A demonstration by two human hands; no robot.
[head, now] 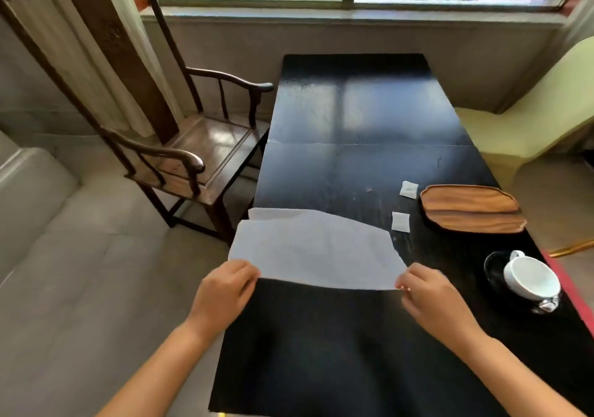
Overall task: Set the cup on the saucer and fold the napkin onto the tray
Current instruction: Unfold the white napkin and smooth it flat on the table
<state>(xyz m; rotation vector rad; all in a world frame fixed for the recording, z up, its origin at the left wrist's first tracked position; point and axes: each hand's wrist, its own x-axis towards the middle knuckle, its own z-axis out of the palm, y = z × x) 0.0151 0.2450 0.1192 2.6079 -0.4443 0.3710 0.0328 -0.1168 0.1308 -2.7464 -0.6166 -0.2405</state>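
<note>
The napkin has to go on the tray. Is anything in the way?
Only two small white squares lie on the table between the napkin and the tray. Lifted, the napkin should pass over them.

1. Near corners of the napkin (pixel 316 249) covered by the pinching fingers of the left hand (pixel 221 291) and right hand (pixel 430 297); grip points not visible.
2. Table (pixel 353 336) strip beneath the napkin hidden; near edge cut off by the bottom border.
3. Right of the napkin, saucer (pixel 491 268) dark against the dark top, mostly covered by the cup (pixel 530 276); outline hard to trace.
4. Shiny bit at the cup's near side too small and blurred to identify.
5. Between napkin and tray (pixel 471 209), two small white squares (pixel 400 222); material unclear.
6. Both forearms cut off at the bottom border.
</note>
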